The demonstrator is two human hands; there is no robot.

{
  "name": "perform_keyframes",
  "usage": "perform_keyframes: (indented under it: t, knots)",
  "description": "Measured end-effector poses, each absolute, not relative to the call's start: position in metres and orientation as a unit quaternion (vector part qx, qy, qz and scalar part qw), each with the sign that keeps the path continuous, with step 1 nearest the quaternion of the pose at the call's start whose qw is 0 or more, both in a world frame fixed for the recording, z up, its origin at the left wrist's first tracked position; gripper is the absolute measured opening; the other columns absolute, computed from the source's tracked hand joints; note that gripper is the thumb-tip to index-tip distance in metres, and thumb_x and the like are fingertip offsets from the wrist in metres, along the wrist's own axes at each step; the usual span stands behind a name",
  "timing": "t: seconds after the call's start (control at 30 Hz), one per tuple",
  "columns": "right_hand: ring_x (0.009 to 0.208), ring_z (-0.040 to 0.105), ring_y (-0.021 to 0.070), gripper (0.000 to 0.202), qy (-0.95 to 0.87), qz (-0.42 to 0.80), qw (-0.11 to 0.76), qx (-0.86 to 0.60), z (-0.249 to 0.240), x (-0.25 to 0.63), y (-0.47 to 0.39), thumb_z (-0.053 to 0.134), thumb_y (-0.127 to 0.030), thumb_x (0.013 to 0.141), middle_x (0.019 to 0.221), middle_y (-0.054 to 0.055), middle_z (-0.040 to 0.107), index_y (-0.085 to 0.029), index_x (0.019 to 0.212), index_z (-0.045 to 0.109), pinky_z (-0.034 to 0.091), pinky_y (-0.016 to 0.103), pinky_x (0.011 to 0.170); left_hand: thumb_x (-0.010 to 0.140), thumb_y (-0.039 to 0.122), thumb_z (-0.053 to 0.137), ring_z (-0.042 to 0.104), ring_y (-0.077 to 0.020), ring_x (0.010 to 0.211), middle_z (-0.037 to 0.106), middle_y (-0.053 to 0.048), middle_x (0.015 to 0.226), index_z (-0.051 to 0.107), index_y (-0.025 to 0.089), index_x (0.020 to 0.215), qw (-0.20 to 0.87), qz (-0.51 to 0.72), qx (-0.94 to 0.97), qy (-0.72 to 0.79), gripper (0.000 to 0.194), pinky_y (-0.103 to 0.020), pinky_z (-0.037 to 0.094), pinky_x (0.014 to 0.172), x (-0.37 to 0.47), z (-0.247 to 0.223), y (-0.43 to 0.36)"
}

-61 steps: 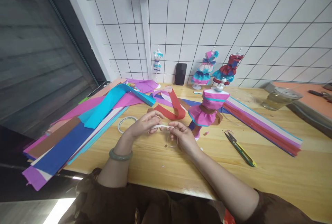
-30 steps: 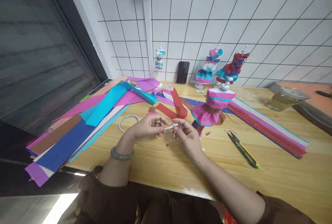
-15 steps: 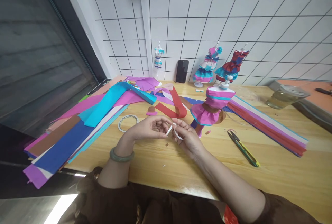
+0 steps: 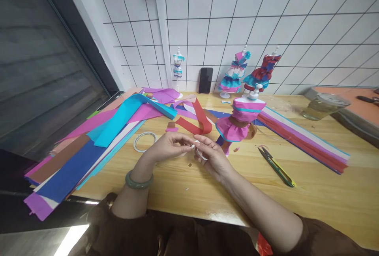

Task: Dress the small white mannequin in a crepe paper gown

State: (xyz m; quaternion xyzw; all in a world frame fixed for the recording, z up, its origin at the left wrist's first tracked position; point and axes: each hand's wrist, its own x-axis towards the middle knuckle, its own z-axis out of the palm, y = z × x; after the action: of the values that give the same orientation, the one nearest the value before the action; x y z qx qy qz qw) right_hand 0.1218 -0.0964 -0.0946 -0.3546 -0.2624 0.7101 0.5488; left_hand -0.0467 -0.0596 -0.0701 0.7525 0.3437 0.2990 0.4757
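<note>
Gap between pink-dressed mannequin (image 4: 241, 122) and snips (image 4: 274, 168)

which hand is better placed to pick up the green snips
Probably the right hand: the snips lie on its side, while the left hand is farther across. Both hands' fingers are at the white strip, though.

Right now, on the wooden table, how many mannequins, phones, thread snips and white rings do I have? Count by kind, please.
Mannequins: 4 (front pink one, red-and-blue one, pink-white-blue one, small white-and-blue one)
Phone: 1
Thread snips: 1
White ring: 1
Total: 7
</note>
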Motion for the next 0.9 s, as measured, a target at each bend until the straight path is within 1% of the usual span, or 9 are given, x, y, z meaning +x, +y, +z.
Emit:
perform_keyframes:
  t: [0.17,0.3,0.47,0.63,0.7,0.8,0.9]
  knots:
    - [0.043,0.043,0.0027,0.033,-0.212,0.734,0.533,-0.363,-0.0968,0.1246,-0.0941,0.081,-0.019,0.058,0.052,-0.007,0.056,-0.017,0.088,0.066,0.035,0.015,0.042,0.081,0.032,0.063,0.062,-0.0153,0.080,0.071,-0.006,0.087,0.071,0.017,0.095,0.440,0.290,0.771,0.359,0.022,-0.026,0.046,0.072,-0.0445,-0.0704,-0.0599]
    - [0.042,0.044,0.0020,0.034,-0.201,0.735,0.535,-0.365,-0.0975,0.1259,-0.0932,0.081,-0.018,0.058,0.059,-0.005,0.062,-0.017,0.089,0.066,0.036,0.014,0.041,0.081,0.033,0.063,0.062,-0.0160,0.081,0.071,-0.006,0.087,0.071,0.018,0.095,0.441,0.287,0.769,0.363,0.023,-0.027,0.047,0.074,-0.0429,-0.0716,-0.0596]
    - [0.042,0.045,0.0022,0.036,-0.190,0.739,0.532,-0.367,-0.0974,0.1248,-0.0931,0.081,-0.016,0.057,0.053,-0.007,0.059,-0.016,0.089,0.066,0.039,0.012,0.041,0.080,0.031,0.064,0.063,-0.0183,0.085,0.072,-0.007,0.088,0.071,0.016,0.088,0.434,0.288,0.767,0.375,0.018,-0.029,0.048,0.076,-0.0428,-0.0706,-0.0604]
    - [0.042,0.046,0.0021,0.033,-0.184,0.732,0.538,-0.377,-0.0978,0.1245,-0.0928,0.080,-0.015,0.057,0.058,-0.005,0.062,-0.016,0.088,0.066,0.040,0.013,0.041,0.080,0.028,0.063,0.062,-0.0171,0.084,0.070,-0.007,0.087,0.070,0.015,0.085,0.457,0.277,0.760,0.371,0.016,-0.030,0.047,0.080,-0.0429,-0.0685,-0.0608]
    - [0.042,0.046,0.0023,0.032,-0.189,0.731,0.537,-0.377,-0.0990,0.1246,-0.0923,0.080,-0.015,0.058,0.057,-0.005,0.061,-0.016,0.087,0.066,0.039,0.013,0.040,0.080,0.029,0.063,0.062,-0.0159,0.083,0.069,-0.007,0.086,0.068,0.015,0.087,0.474,0.283,0.754,0.356,0.017,-0.028,0.047,0.078,-0.0429,-0.0695,-0.0601]
    - [0.042,0.045,0.0024,0.031,-0.197,0.730,0.537,-0.374,-0.1005,0.1246,-0.0913,0.080,-0.016,0.059,0.055,-0.006,0.060,-0.015,0.087,0.066,0.038,0.013,0.039,0.078,0.029,0.066,0.060,-0.0142,0.082,0.066,-0.005,0.087,0.066,0.016,0.096,0.502,0.299,0.739,0.336,0.022,-0.026,0.047,0.077,-0.0431,-0.0726,-0.0583]
    - [0.041,0.045,0.0022,0.032,-0.196,0.731,0.537,-0.371,-0.1002,0.1245,-0.0910,0.081,-0.017,0.058,0.055,-0.006,0.060,-0.015,0.086,0.066,0.038,0.013,0.039,0.079,0.030,0.065,0.060,-0.0141,0.083,0.065,-0.004,0.088,0.065,0.017,0.102,0.502,0.296,0.740,0.335,0.027,-0.026,0.047,0.077,-0.0434,-0.0748,-0.0570]
